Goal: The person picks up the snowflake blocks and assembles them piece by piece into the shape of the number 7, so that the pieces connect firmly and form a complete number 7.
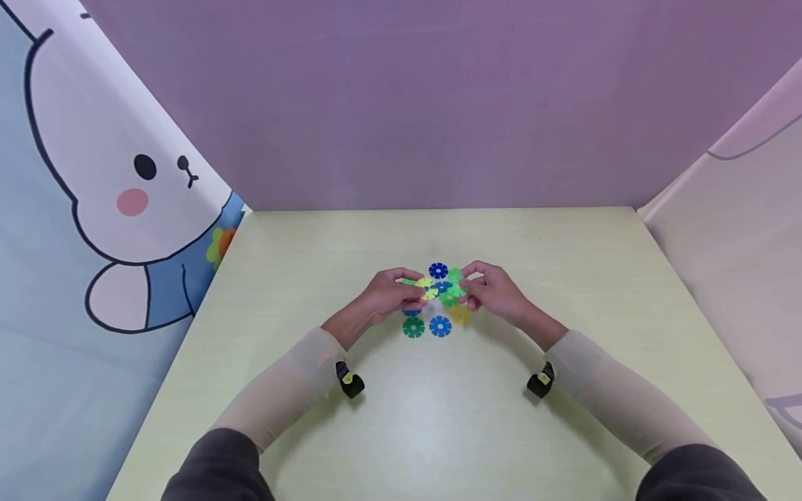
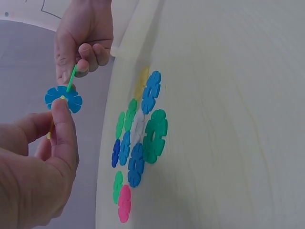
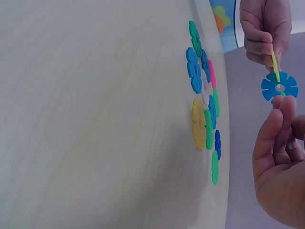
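Note:
Above the table, my left hand (image 1: 393,292) pinches a yellow snowflake disc (image 1: 428,288) between thumb and fingers. Opposite it, my right hand (image 1: 495,291) pinches a green snowflake disc (image 2: 73,78). Between the two hands is a blue snowflake disc (image 3: 269,88). Both the yellow and the green discs stand edge-on against the blue one and appear slotted into it; fingertips partly hide the joints. Loose discs lie flat below the hands, among them a dark blue disc (image 1: 438,271), a green disc (image 1: 413,327) and a blue disc (image 1: 441,326).
More discs lie in the same cluster: a yellow disc (image 3: 198,125), a pink disc (image 2: 124,203) and a white disc (image 2: 138,126). The pale table (image 1: 432,417) meets a purple backdrop (image 1: 438,104) at its far edge. Printed cloth (image 1: 138,229) hangs at the left.

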Motion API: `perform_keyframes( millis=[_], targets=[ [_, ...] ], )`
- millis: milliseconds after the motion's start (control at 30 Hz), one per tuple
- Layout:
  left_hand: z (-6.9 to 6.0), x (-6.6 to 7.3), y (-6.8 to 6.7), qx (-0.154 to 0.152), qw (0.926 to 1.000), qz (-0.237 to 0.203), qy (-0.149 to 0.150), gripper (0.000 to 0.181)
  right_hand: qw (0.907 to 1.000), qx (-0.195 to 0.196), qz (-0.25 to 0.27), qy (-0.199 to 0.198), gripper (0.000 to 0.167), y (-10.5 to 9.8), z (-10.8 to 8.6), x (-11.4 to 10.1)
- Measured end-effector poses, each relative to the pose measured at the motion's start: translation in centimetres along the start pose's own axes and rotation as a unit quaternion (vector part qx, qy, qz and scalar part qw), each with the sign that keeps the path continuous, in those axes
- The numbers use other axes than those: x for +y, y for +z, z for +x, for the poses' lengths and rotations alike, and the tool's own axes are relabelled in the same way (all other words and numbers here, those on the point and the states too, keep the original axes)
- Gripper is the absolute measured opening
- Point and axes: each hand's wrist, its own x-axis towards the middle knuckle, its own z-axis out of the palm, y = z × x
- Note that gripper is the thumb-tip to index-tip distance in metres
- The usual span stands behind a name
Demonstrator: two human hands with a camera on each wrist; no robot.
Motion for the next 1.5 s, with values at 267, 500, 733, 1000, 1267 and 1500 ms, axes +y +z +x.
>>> perform_keyframes(
  millis=[267, 500, 733, 1000, 1267, 1500],
  targets=[
    [-0.1, -0.1, 0.1, 0.01, 0.9999, -0.006, -0.01, 0.038, 0.9999, 0.0, 0.01, 0.007, 0.03, 0.5, 0.1, -0.2],
    [0.1, 0.0, -0.1, 0.015, 0.9997, -0.013, -0.014, 0.04, 0.9999, -0.001, 0.015, 0.005, 0.026, 0.8, 0.1, -0.4],
    [0.1, -0.2, -0.1, 0.017, 0.9995, -0.012, -0.023, 0.043, 0.9999, -0.003, 0.01, 0.005, 0.024, 0.9, 0.1, -0.3],
    [0.0, -0.3, -0.5, 0.0, 0.9998, -0.018, -0.006, 0.043, 0.9996, -0.023, -0.008, -0.016, 0.025, 0.4, -0.3, -0.8],
    [-0.1, -0.4, -1.2, 0.007, 0.9998, -0.015, -0.004, 0.038, 0.9985, -0.048, -0.015, -0.021, 0.039, -0.5, -0.5, 0.4],
    [0.1, -0.5, -1.6, 0.008, 0.9999, -0.007, -0.009, 0.036, 0.9961, -0.046, -0.074, -0.008, 0.034, -1.3, -0.5, 1.4]
  ],
)
